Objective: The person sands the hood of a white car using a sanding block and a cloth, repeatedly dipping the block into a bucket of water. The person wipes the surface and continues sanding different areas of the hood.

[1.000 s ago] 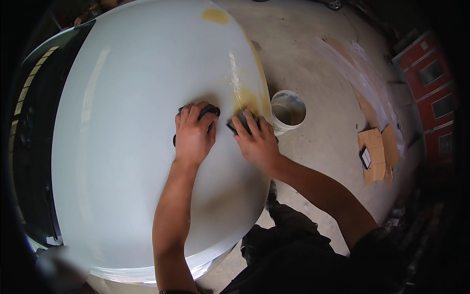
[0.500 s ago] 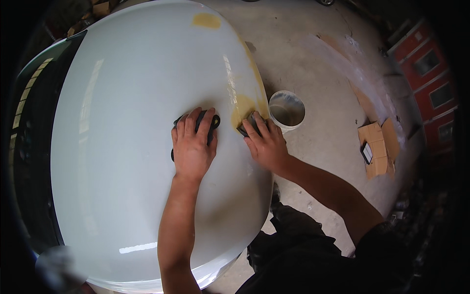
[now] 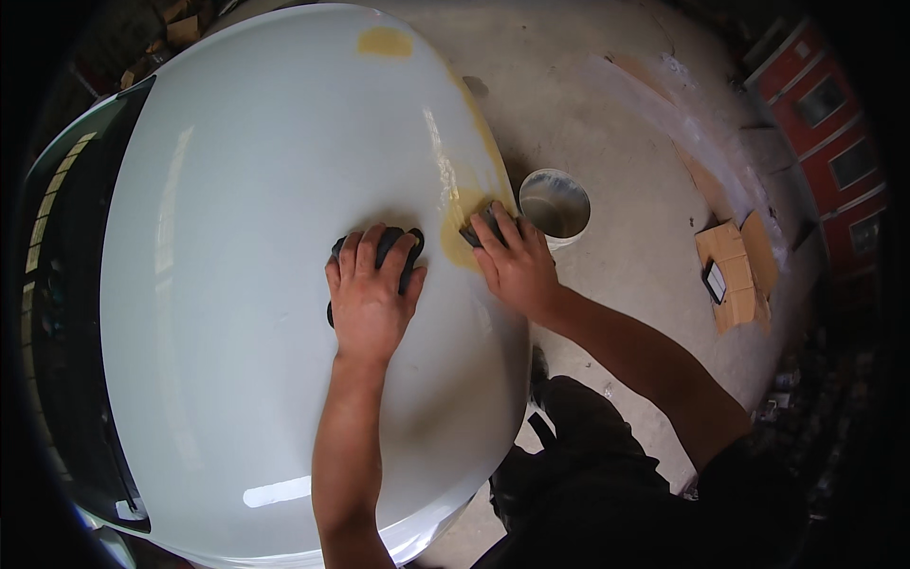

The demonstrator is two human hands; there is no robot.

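A white car hood [image 3: 246,247] carries yellowish filler patches [image 3: 459,245] along its right edge and another at the far end. My right hand [image 3: 521,270] is closed on a dark grey sanding pad [image 3: 481,229], pressed flat on the nearer filler patch at the hood's edge. To the left, my left hand [image 3: 368,299] rests on the white paint, its fingers curled over a black object [image 3: 386,245]. That object looks like a soft pad with a rounded end; the palm hides most of it.
A whitish bucket [image 3: 555,207] stands on the concrete floor just beyond the hood's edge. Farther right lies a flattened cardboard box [image 3: 732,270] with a small dark-framed item on it. Red panels with windows [image 3: 825,142] line the right side. The dark windshield [image 3: 71,275] bounds the hood at left.
My right hand and the sanding pad have slid away from me over the filler, uncovering more of the patch's near part. My left hand has barely shifted. The whole view has moved slightly.
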